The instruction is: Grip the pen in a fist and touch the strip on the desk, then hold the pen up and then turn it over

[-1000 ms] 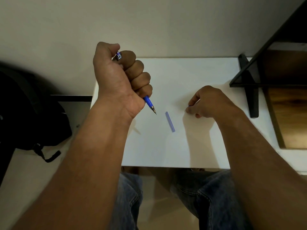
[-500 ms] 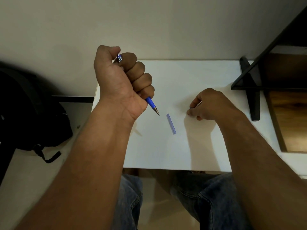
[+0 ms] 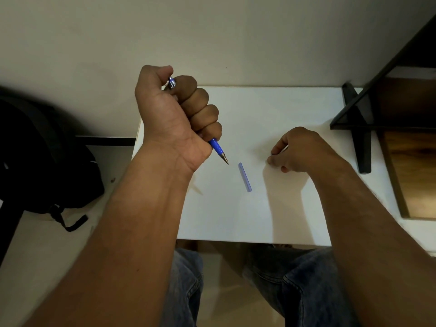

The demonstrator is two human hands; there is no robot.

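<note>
A white table (image 3: pixel 236 215) is showing bare surface along its near edge and toward its far edge. Between the hands, a small blue cap (image 3: pixel 245 177) is lying flat, near the middle. At the table's right edge a black shelf frame (image 3: pixel 361 138) is standing on the surface, blocking passage there. Off the left edge, a black backpack (image 3: pixel 47 156) is sitting on the floor, crowding that side.

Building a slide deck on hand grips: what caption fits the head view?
Left hand grips a blue pen in its fist above a white table; right hand rests beside a blue tube.
</note>
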